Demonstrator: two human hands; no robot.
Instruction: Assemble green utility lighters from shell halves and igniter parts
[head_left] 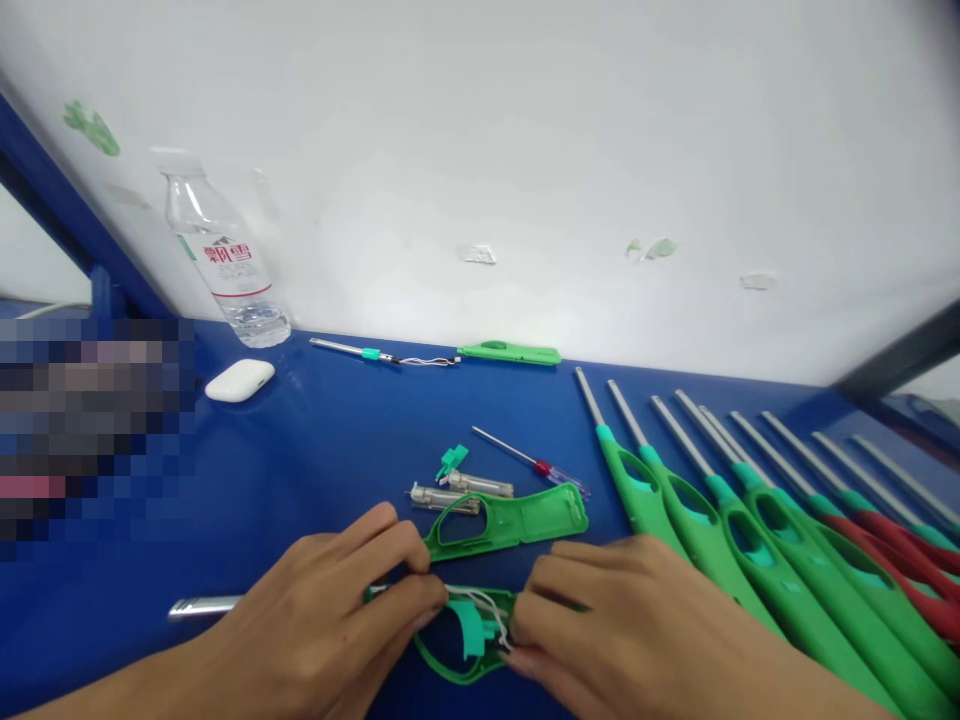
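My left hand point(330, 610) pinches the left part of a green shell half point(442, 668) near the front; a metal tube point(202, 606) sticks out to its left. My right hand point(592, 610) is closed on the shell's right end, fingertips at white wires point(487, 603). Inside the shell's loop shows a teal trigger piece point(471, 628). Just behind lies another green shell half point(525, 518), open side up. Beyond it are two clear fuel tanks point(480, 485), a small teal part point(452, 460) and a screwdriver point(540, 466).
Several green lighters point(787, 570) and red ones point(911, 560) lie along the right. At the back are a water bottle point(229, 260), a white case point(240, 380), a wired metal tube point(345, 348) and a green shell point(510, 352). A white wall point(525, 150) rises behind.
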